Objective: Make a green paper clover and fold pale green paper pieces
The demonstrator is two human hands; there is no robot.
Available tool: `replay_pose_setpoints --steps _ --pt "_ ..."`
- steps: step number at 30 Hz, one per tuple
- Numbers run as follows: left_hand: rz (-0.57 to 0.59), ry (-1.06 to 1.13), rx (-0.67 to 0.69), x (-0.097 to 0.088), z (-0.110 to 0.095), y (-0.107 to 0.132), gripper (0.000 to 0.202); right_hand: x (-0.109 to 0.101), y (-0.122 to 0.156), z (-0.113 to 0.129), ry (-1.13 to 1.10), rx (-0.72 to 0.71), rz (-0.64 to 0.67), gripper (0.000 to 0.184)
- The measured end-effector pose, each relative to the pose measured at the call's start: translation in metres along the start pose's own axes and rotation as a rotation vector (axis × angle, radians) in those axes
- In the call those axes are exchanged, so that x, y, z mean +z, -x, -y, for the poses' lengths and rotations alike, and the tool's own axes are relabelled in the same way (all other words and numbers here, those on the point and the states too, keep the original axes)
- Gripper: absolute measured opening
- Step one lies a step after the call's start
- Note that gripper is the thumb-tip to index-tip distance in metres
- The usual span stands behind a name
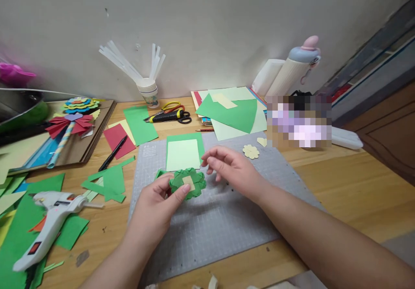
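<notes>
The green paper flower (pixel 188 183), with a pale square at its middle, is over the grey cutting mat (pixel 220 224), pinched at its left edge by the left hand (pixel 155 211). The right hand (pixel 231 170) hovers just beside its upper right edge, fingers loosely bent, grasping nothing. A glue gun (pixel 48 220) lies far left on the desk (pixel 340 194).

I see the cutting mat (pixel 210 224) at the centre of the frame, lying on the desk (pixel 343 185). The folded paper flower (pixel 188 183) sits over it in the grip of my left hand (pixel 155 209), with my right hand (pixel 233 170) just right of it. A paper sheet (pixel 183 154) lies on the mat behind the flower. The glue gun (pixel 48 220) lies lower left, the scissors (pixel 171 114) and cup (pixel 148 92) are above the mat, and the bottle (pixel 296 71) is upper right.
</notes>
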State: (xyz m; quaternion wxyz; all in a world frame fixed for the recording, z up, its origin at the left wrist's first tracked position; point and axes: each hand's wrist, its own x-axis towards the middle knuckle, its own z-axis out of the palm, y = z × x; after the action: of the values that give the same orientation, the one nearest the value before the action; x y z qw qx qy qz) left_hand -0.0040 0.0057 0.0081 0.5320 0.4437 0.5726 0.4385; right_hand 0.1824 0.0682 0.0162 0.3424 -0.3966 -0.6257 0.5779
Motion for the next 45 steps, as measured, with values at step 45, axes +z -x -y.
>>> replay_pose_setpoints --steps 45 --pt "-0.795 -1.224 0.071 -0.12 -0.05 0.029 0.041 -0.081 0.002 -0.038 0.134 0.123 -0.227 0.048"
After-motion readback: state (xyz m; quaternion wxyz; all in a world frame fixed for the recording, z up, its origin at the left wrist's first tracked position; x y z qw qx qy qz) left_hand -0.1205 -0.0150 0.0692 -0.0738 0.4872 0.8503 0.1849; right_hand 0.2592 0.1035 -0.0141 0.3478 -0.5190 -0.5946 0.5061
